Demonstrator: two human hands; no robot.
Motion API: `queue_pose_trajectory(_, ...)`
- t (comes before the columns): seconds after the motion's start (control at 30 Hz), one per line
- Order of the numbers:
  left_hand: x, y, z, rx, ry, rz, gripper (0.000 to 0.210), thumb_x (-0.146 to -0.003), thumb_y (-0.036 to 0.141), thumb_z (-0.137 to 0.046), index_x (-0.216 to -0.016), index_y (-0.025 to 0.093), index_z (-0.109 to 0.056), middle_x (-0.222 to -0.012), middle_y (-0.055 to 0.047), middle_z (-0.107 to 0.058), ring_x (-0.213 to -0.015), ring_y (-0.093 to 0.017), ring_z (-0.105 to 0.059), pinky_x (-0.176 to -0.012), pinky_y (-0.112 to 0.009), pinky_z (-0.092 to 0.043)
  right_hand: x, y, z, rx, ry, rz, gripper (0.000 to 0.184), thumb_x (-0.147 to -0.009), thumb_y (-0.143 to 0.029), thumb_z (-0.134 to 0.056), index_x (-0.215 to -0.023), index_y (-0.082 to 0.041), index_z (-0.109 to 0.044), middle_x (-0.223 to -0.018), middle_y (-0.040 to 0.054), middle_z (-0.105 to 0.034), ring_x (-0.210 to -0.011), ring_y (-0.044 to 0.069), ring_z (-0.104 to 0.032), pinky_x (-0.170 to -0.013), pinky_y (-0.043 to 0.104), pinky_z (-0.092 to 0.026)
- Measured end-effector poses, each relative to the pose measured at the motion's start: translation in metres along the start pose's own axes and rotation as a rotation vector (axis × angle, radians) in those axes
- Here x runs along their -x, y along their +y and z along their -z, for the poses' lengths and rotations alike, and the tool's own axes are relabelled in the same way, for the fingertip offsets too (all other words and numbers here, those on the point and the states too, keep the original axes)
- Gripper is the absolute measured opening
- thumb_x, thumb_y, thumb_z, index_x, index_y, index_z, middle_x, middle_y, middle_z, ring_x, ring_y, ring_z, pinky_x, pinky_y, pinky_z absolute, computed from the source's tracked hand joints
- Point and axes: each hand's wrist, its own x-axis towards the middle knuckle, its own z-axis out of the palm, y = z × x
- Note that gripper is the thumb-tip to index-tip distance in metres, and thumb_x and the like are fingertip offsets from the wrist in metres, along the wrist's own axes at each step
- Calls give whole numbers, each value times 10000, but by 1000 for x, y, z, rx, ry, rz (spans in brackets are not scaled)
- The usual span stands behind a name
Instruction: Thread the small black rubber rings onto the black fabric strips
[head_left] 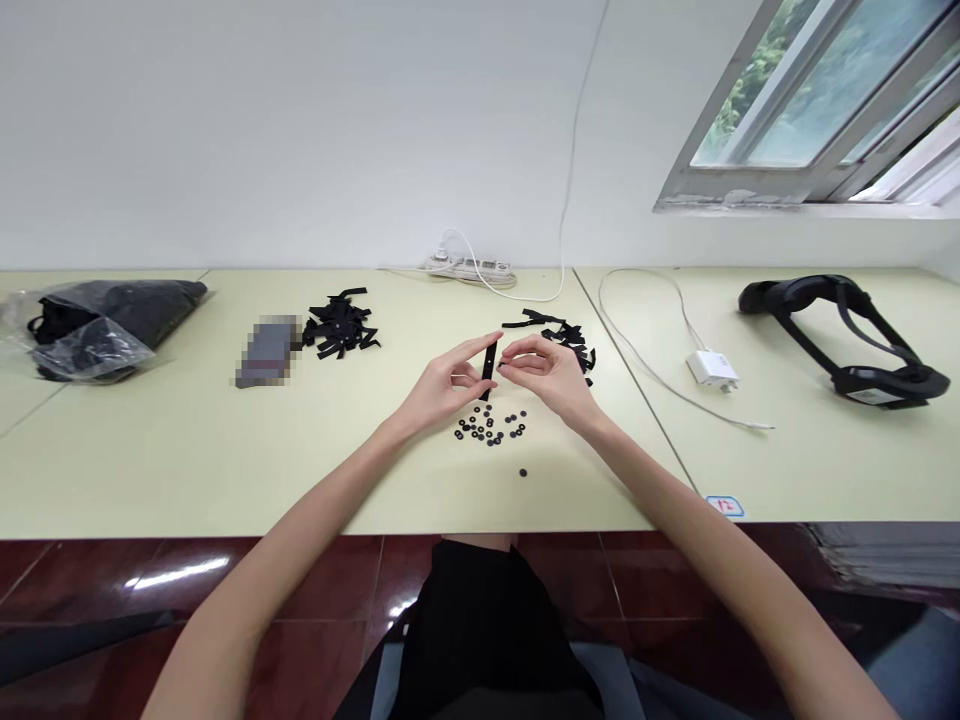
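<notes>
My left hand (444,386) holds a short black strip (489,366) upright between thumb and fingertips; small holes or dots show along it. Just to its right, my right hand (553,378) pinches a tiny dark piece, apparently one of the small round discs, close to the strip. Below both hands, several small black ring-like discs (490,437) lie scattered on the table. One single disc (523,473) lies apart, nearer the front edge. Partly hidden behind my right hand is a pile of black strips (574,335).
Another black strip pile (341,325) lies to the left, beside a blurred-out object (268,350) and a plastic bag with dark contents (112,325). A power strip (471,268) sits against the wall. At right are a white charger (711,369) with cable and a black headset (847,340).
</notes>
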Motion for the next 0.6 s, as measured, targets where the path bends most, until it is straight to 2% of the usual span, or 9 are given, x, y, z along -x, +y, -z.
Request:
queue_pose_trajectory(0.23, 1, 1, -4, -1, 11, -16, 666, -1031, 455, -813, -1660, 372, -612, -1707, -131, -595, -832, -122, -742, -816, -302, -685, 0, 5, -4, -22, 6, 58, 379, -831, -545, -978, -1028, -267, -811, -1077, 58, -823, -1043, 278, -812, -1047, 500, -693)
queue_pose_trajectory(0.43, 2, 3, -10, 23, 10, -30, 656, -1037, 425, -804, -1661, 360, -613, -1730, -150, -569, -800, -106, -708, -818, -301, -678, 2, 6, -8, -31, 39, 53, 381, -829, -497, -974, -1035, -258, -761, -1161, 52, -782, -967, 237, -812, -940, 438, -721)
queue_pose_trajectory(0.6, 3, 0, -11, 55, 7, -24, 641, -1042, 390, -795, -1656, 377, -616, -1752, -140, -545, -788, -94, -673, -807, -289, -663, 0, 8, -7, -50, 30, 3, 411, -818, -467, -972, -1083, -249, -745, -1173, 58, -769, -981, 240, -813, -873, 408, -729)
